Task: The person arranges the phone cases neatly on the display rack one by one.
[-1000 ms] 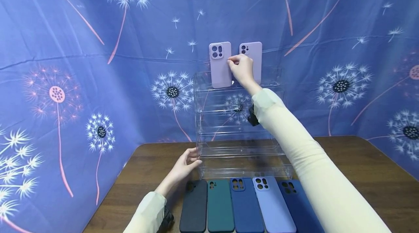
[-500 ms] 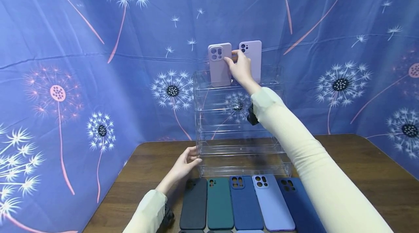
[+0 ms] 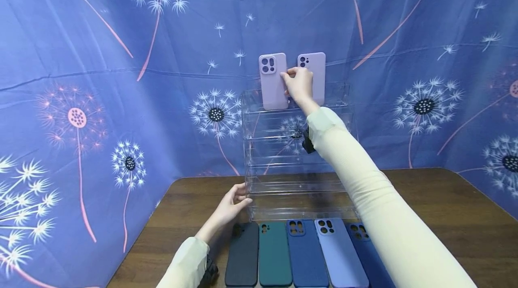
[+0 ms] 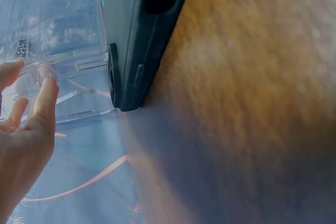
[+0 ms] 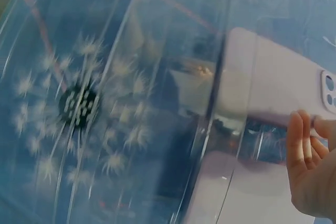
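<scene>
A pink phone case (image 3: 273,92) with a camera cutout stands upright on the top tier of a clear tiered display rack (image 3: 299,211). My right hand (image 3: 300,85) pinches its right edge between thumb and fingers; the right wrist view shows the fingertips (image 5: 297,124) at that edge. Just right of it stands another pink phone case (image 3: 318,72), partly covered by the same hand. Low on the rack's left side, my left hand (image 3: 228,204) holds the side panel, thumb toward the front. In the left wrist view, its fingers (image 4: 46,100) lie along the clear plastic.
Before the rack lies a row of phone cases on the wooden table (image 3: 162,234): black (image 3: 243,256), green (image 3: 275,256), dark blue (image 3: 307,256), light blue (image 3: 341,256) and another blue one (image 3: 366,252) partly under the right sleeve. A blue dandelion-print cloth (image 3: 182,45) hangs behind.
Half a second ago the left pink case leaned slightly with the right thumb over its front; now it stands straighter and the thumb is at its edge. The left hand keeps its place.
</scene>
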### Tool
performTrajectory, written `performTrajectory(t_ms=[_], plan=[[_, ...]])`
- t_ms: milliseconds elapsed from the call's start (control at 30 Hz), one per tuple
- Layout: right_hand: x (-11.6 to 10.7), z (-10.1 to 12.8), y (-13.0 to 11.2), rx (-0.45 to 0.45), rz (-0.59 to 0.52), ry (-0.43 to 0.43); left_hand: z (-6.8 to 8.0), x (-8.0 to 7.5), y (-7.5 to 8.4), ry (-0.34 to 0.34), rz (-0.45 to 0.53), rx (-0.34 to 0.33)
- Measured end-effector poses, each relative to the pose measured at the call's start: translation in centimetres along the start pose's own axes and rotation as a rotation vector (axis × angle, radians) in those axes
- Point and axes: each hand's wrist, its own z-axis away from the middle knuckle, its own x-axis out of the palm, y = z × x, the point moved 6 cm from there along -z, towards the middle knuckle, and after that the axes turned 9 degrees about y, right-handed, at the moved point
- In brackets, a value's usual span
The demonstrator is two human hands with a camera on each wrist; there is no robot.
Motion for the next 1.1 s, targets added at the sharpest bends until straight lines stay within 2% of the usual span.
performTrajectory(t_ms=[167, 367, 467, 567, 767, 1000, 1100], plan=[[0.3, 0.6, 0.6, 0.0, 0.124, -0.075, 0.1, 0.0, -0.2, 0.0, 0.003, -0.012], [1.0, 1.4, 1.5, 0.022, 0.167, -0.154, 0.1, 0.0, -0.2, 0.004, -0.007, -0.001], [0.7, 1.5, 1.4, 0.008, 0.177, -0.135, 0.0, 0.1, -0.2, 0.012, -0.012, 0.011], [0.2, 1.4, 1.0, -0.058, 0.211, -0.095, -0.3, 0.1, -0.5, 0.025, -0.002, 0.026], [-1.6, 1.2, 0.5, -0.175, 0.239, -0.017, -1.1, 0.6, -2.5, 0.045, -0.005, 0.041], [-4.0, 1.3, 0.6, -0.225, 0.244, -0.004, -0.2, 0.4, -0.4, 0.027, -0.017, 0.005], [-5.0, 1.6, 0.6, -0.251, 0.231, -0.009, -0.8, 0.4, -1.6, 0.052, -0.014, -0.004]])
